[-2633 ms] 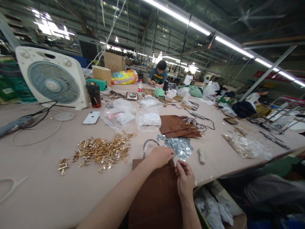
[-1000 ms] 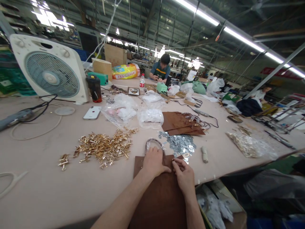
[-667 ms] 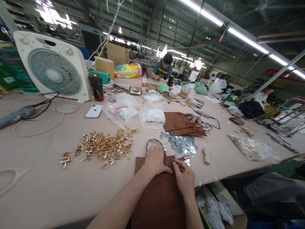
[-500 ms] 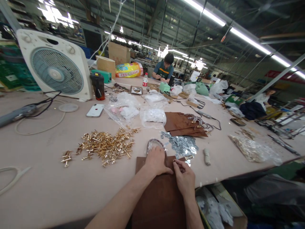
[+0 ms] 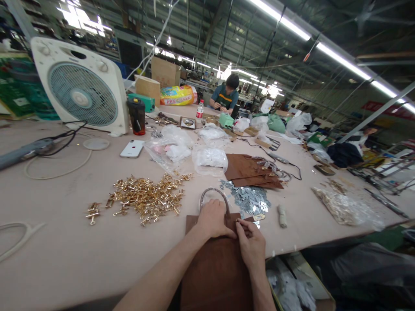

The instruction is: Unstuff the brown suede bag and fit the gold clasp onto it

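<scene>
At a long workshop table (image 5: pixel 65 250), a worker bends over a brown bag (image 5: pixel 217 268) lying flat just right of a heap of gold fittings (image 5: pixel 147 198) and nearer the table's edge than the heap, its lower part hanging over that edge toward the worker. The left hand (image 5: pixel 212 218) rests palm down on the bag's upper edge, at the foot of its looped handle (image 5: pixel 212 192), which arches away from the worker, right of the gold heap; whether those fingers clasp the edge or only press on it cannot be told. The right hand (image 5: pixel 251 244) pinches thumb to forefinger on the same top edge, touching the left – perhaps over a small metal part, too small to make out. The bag looks light, soft and limp, with a matt nap unlikely to slip, so it would likely sag if lifted by a corner; the firmer top edge or the handle seems the sounder place to take hold. A scatter of silver plates (image 5: pixel 248 198) lies further right of the gold heap, just beyond the bag.
</scene>
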Demonstrator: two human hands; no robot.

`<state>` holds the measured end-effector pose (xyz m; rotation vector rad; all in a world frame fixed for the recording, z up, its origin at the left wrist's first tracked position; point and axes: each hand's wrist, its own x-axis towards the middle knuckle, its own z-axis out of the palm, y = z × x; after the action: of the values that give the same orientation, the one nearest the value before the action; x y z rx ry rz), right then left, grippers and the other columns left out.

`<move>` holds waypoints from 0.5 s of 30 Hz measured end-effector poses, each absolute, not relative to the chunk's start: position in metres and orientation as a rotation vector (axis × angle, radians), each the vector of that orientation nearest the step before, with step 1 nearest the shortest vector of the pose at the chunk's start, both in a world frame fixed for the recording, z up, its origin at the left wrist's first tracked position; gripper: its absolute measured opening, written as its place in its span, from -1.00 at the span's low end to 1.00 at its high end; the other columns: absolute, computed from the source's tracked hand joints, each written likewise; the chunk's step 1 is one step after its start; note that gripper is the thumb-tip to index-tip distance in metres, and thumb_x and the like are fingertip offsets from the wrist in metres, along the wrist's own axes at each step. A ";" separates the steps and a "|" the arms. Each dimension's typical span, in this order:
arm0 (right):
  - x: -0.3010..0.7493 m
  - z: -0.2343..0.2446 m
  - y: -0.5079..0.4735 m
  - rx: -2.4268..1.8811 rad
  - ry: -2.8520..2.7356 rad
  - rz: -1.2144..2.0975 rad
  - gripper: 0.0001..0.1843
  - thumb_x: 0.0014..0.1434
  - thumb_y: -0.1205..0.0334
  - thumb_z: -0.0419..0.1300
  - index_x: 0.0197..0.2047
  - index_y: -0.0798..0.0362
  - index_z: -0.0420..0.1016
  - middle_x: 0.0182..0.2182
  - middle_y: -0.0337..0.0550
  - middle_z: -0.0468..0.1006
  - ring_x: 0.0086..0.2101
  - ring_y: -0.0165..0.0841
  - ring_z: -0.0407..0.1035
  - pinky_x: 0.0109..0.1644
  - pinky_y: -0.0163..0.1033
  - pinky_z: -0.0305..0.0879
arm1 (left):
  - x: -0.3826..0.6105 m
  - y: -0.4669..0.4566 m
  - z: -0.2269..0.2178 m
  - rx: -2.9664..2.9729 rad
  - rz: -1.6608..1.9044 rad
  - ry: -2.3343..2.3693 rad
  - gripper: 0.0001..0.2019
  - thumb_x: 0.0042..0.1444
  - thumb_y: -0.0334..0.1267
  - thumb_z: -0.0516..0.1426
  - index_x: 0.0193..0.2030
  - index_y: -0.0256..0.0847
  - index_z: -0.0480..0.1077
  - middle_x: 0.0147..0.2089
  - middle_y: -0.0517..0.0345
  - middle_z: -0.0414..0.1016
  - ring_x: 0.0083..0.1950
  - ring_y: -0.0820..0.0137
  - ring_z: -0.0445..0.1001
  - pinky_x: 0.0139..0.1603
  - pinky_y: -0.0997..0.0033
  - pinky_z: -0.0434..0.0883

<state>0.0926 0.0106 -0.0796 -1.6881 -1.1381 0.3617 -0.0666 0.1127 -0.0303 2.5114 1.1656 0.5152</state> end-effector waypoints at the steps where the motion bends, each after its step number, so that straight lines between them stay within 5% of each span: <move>1: 0.093 -0.080 0.010 -1.685 -1.136 0.367 -0.56 0.26 -0.11 0.26 -0.04 0.06 0.67 -0.20 -0.03 0.66 -0.29 -0.23 0.55 -0.18 -0.14 0.52 | -0.067 0.113 -0.029 2.509 0.509 1.161 -0.09 -0.26 0.55 0.28 -0.07 -0.27 0.42 0.00 -0.25 0.50 0.02 -0.13 0.48 0.08 -0.07 0.45; 11: 0.084 -0.072 0.008 -1.765 -1.206 0.325 -0.49 0.27 -0.20 0.21 -0.03 0.05 0.69 -0.34 -0.06 0.68 -0.41 -0.21 0.51 -0.26 -0.14 0.47 | -0.067 0.115 -0.025 2.462 0.524 1.110 -0.22 -0.27 0.46 0.36 -0.17 -0.20 0.43 -0.10 -0.15 0.54 -0.08 -0.07 0.54 -0.01 0.00 0.49; 15: 0.082 -0.076 0.000 -1.789 -1.284 0.204 -0.48 0.24 -0.29 0.18 -0.11 -0.06 0.72 -0.13 -0.03 0.68 -0.17 -0.08 0.55 -0.03 -0.03 0.46 | -0.078 0.110 -0.022 2.466 0.492 1.140 -0.17 -0.27 0.51 0.32 -0.12 -0.23 0.48 -0.07 -0.23 0.56 -0.05 -0.09 0.55 0.00 -0.03 0.51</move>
<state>0.0820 0.0003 -0.0764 -1.7891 -1.2836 0.2038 -0.0776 0.1097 -0.0218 2.4656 1.1397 0.4922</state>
